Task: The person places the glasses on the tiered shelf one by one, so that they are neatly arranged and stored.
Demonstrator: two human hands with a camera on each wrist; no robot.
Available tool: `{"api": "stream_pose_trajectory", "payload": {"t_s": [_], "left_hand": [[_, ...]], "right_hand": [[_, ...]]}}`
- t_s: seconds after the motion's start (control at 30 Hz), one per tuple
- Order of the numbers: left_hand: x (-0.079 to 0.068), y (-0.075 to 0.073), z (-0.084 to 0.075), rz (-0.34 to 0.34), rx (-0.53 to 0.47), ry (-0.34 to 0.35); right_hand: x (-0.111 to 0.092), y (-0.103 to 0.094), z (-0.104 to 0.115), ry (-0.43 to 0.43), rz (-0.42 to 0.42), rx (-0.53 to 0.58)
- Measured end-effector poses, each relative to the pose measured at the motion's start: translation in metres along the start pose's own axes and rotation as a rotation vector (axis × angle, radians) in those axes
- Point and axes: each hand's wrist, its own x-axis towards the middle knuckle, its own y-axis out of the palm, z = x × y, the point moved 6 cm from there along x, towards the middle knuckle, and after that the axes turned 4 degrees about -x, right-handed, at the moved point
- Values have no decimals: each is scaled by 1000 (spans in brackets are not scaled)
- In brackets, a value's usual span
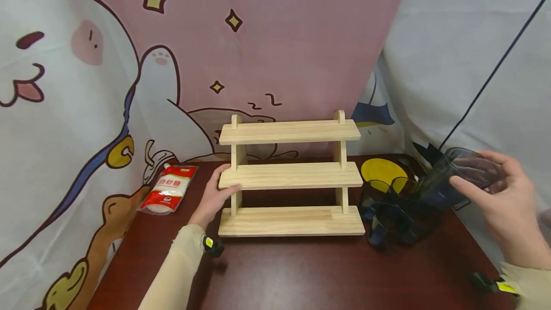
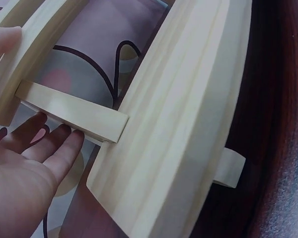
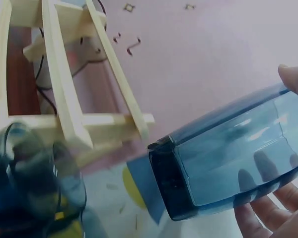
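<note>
A three-tier wooden shelf (image 1: 290,176) stands upright on the dark red table. My left hand (image 1: 214,196) grips its left end at the middle tier; in the left wrist view the thumb lies on the board and the fingers touch the upright (image 2: 72,110). Off to the right, my right hand (image 1: 508,200) holds a clear blue glass tumbler (image 3: 233,153), tilted with its thick base toward the shelf. Several similar dark blue glasses (image 1: 380,226) stand close together by the shelf's right end, below the held tumbler.
Behind the glasses is a round yellow object (image 1: 383,170), partly hidden. A red and white bag of sugar (image 1: 169,188) lies at the table's left edge. Printed cloth (image 1: 301,51) hangs close behind and along both sides. The table (image 1: 301,276) extends in front of the shelf.
</note>
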Motion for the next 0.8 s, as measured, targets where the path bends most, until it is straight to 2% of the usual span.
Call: {"api": "stream_pose_trajectory", "payload": {"t_s": [0.17, 0.27, 0.4, 0.5, 0.8], "left_hand": [[0, -1, 1, -5, -8, 1], [0, 0, 1, -5, -7, 6], [1, 0, 1, -5, 19, 18], [2, 0, 2, -10, 29, 26], [-1, -1, 5, -28, -2, 29]], "right_hand": [[14, 29, 19, -16, 98, 159], [21, 46, 28, -20, 146, 214], [27, 70, 37, -38, 187, 81], [31, 89, 45, -52, 230, 38], [44, 139, 77, -28, 314, 16]]}}
